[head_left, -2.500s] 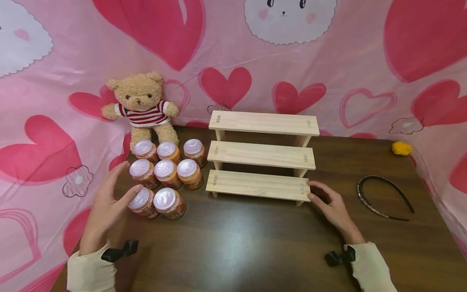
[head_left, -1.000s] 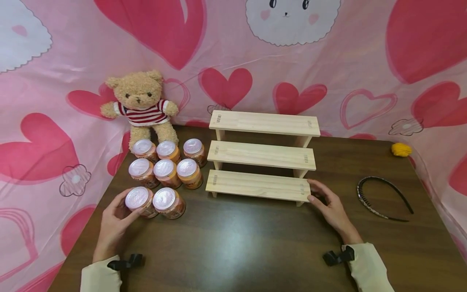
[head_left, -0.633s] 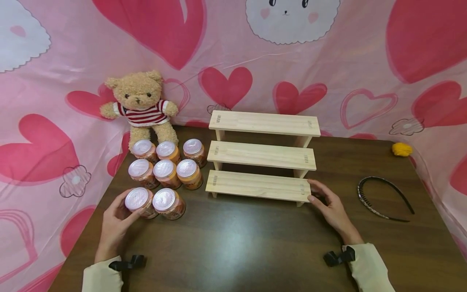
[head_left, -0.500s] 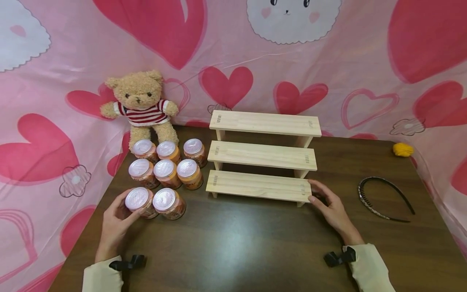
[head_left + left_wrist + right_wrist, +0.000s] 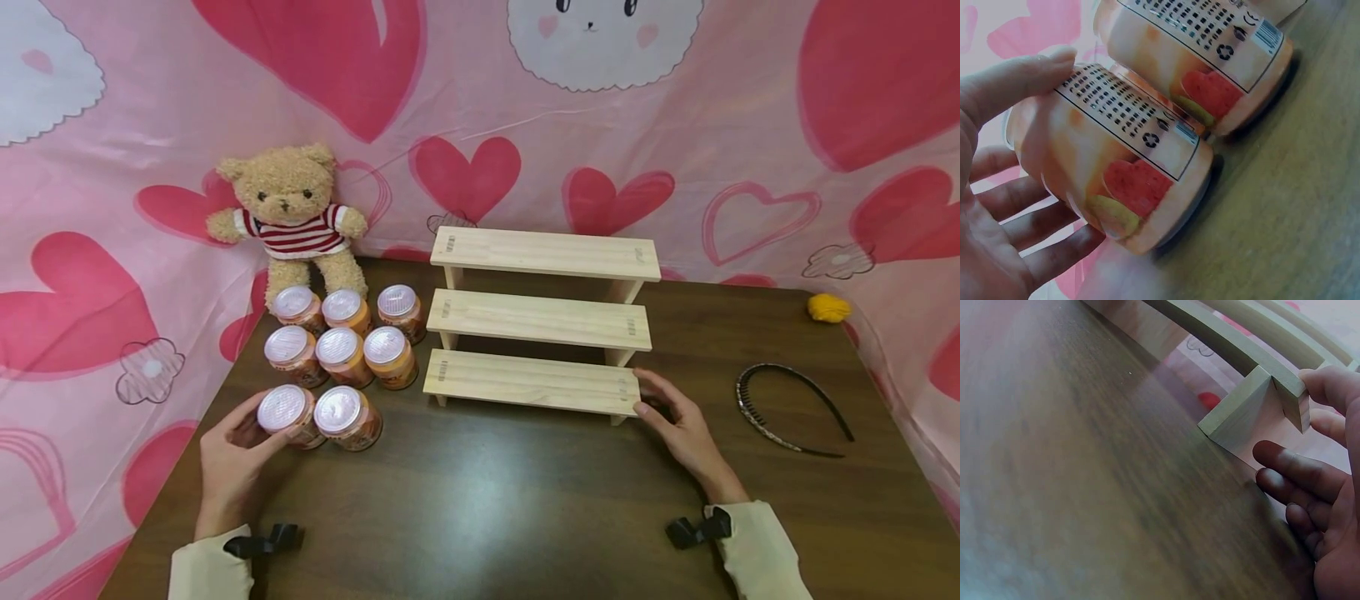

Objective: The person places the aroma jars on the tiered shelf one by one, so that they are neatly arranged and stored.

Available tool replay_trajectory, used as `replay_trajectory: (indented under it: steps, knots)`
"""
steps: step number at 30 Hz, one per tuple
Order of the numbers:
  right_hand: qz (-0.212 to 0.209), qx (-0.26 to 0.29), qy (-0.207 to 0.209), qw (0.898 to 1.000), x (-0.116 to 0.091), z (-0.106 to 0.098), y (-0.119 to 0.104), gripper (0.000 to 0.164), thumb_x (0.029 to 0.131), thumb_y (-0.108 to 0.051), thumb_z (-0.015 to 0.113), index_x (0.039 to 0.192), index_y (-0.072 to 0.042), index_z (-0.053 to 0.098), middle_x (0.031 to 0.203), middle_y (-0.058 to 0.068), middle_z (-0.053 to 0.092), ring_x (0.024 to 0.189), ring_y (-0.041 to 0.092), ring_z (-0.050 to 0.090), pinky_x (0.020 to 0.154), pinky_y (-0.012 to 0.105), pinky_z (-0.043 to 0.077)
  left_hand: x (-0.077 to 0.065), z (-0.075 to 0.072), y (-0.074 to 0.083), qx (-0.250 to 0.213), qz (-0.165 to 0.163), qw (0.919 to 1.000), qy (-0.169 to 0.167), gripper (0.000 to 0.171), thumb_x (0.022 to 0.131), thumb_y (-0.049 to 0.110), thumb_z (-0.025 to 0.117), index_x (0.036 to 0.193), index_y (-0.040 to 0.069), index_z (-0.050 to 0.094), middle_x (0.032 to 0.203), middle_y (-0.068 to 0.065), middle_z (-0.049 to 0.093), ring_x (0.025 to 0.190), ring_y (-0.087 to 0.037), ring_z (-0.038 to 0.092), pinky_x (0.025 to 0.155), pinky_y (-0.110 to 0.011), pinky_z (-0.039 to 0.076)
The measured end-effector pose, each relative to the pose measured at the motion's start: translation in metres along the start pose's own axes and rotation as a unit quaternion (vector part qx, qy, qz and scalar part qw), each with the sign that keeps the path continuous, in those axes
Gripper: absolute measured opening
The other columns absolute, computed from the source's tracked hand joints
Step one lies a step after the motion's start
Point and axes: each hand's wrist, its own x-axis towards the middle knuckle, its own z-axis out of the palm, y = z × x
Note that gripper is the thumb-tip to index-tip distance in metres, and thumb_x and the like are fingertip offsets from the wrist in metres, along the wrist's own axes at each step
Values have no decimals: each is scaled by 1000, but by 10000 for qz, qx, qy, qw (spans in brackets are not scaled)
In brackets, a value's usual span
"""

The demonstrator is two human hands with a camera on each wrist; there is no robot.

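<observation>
My left hand (image 5: 231, 467) holds the front-left jar (image 5: 283, 408), which has a clear ridged lid and an orange fruit-print label. Up close in the left wrist view, the thumb lies on the label of this jar (image 5: 1116, 156), and the other fingers reach round its far side. A second jar (image 5: 347, 415) stands right beside it. On the right, my right hand (image 5: 686, 429) pinches the right end of the lowest board of a three-tier wooden stand (image 5: 528, 382). The right wrist view has thumb and fingertip at that board's end (image 5: 1297, 403), with the remaining fingers loosely bent below.
Several more jars (image 5: 341, 350) stand in rows behind the held one. Behind them a teddy bear (image 5: 288, 200) in a striped shirt sits against the pink heart-print cloth (image 5: 480, 100). A black headband (image 5: 787, 408) and a yellow bundle (image 5: 828, 308) lie on the brown table (image 5: 480, 500) at right.
Since the earliest frame, my left hand has come down and in from the left of the jars and taken hold of the front-left one. The right hand and stand look unchanged.
</observation>
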Motion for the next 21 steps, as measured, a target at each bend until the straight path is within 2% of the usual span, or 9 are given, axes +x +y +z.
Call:
replay_trajectory:
  steps: [8, 15, 21]
  knots:
    - [-48, 82, -6, 10000, 0, 0, -3, 48, 96, -1, 61, 143, -3, 52, 114, -31, 61, 106, -14, 57, 88, 11, 39, 1, 1, 5, -323, -147, 9989, 320, 61, 63, -31, 74, 122, -19, 61, 98, 7, 77, 85, -2, 73, 73, -13, 57]
    - [-53, 71, -5, 10000, 0, -1, -5, 48, 96, -2, 62, 143, -4, 52, 113, -29, 62, 106, -14, 57, 89, 10, 38, -1, 0, 7, -586, 39, 9978, 314, 61, 61, -33, 72, 119, -20, 61, 98, 4, 78, 83, -4, 74, 70, -15, 58]
    - [1, 47, -11, 10000, -1, -1, -2, 47, 97, -2, 61, 143, -4, 52, 114, -30, 61, 106, -14, 57, 88, 10, 38, 0, -1, 13, -762, 310, 9955, 475, 58, 61, -35, 70, 117, -20, 63, 97, 2, 79, 82, -4, 75, 69, -14, 58]
